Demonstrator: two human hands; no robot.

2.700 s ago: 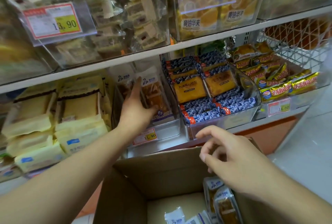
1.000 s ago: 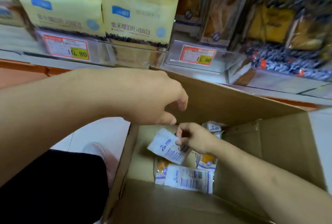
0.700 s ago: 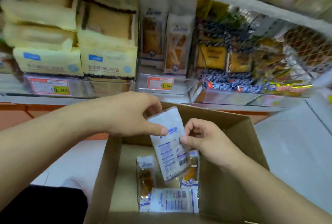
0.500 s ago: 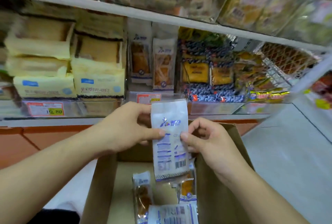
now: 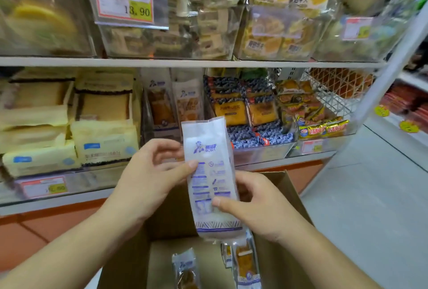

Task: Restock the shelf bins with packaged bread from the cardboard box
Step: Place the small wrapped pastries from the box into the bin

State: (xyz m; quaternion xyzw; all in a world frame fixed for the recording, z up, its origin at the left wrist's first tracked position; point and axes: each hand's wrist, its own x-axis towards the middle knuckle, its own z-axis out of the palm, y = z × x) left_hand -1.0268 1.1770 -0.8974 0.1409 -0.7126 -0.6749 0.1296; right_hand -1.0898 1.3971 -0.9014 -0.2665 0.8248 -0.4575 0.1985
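Note:
A white bread packet [image 5: 209, 172] with blue print stands upright above the open cardboard box [image 5: 294, 198], its back side toward me. My left hand [image 5: 150, 177] pinches its left edge with the thumb on the printed face. My right hand [image 5: 254, 205] pinches the lower right side. Behind the packet, on the lower shelf, a clear bin [image 5: 166, 131] holds two upright packets of the same bread [image 5: 176, 103]. More of these packets [image 5: 245, 263] lie at the bottom of the box.
Yellow sliced-bread packs [image 5: 104, 140] fill the bin left of the target bin. Blue-patterned cakes [image 5: 245, 112] sit to its right, then yellow snack bars [image 5: 322, 126]. An upper shelf [image 5: 185, 62] carries clear bins with price tags. White floor [image 5: 370, 196] lies at right.
My right hand picked a packet out of the box, my left hand joined it, and both raised it upright toward the shelf. The view tilted up from the box to the shelves.

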